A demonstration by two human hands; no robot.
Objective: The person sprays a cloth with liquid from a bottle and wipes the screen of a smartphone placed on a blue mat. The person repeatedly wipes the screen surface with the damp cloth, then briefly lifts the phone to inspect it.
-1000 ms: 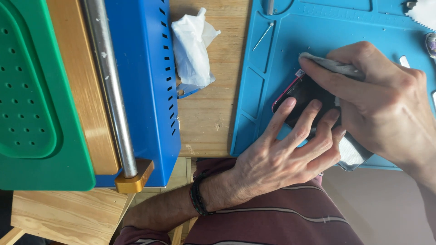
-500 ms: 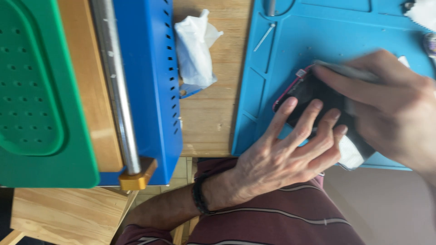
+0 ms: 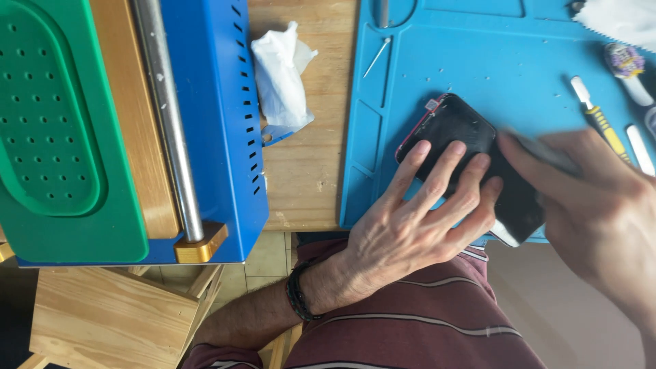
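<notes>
A black smartphone [image 3: 459, 126] with a red edge lies flat on a blue work mat [image 3: 478, 61], its lower end over the mat's near edge. My left hand [image 3: 417, 219] rests with spread fingers on the phone, pressing it down. My right hand [image 3: 594, 212] comes in from the right and pinches a small grey-white wipe [image 3: 543, 152] against the phone's right side. The middle of the phone is hidden under my fingers.
A blue and green machine [image 3: 130, 130] with a metal roller fills the left. A crumpled white tissue [image 3: 281, 75] lies on the wooden table. A yellow-handled tool [image 3: 598, 119], a white tool [image 3: 639, 147] and a thin metal pin [image 3: 377, 57] lie on the mat.
My right hand has slid with the wipe from the phone's upper end down toward its right side, uncovering the top of the phone. My left hand has stayed in place.
</notes>
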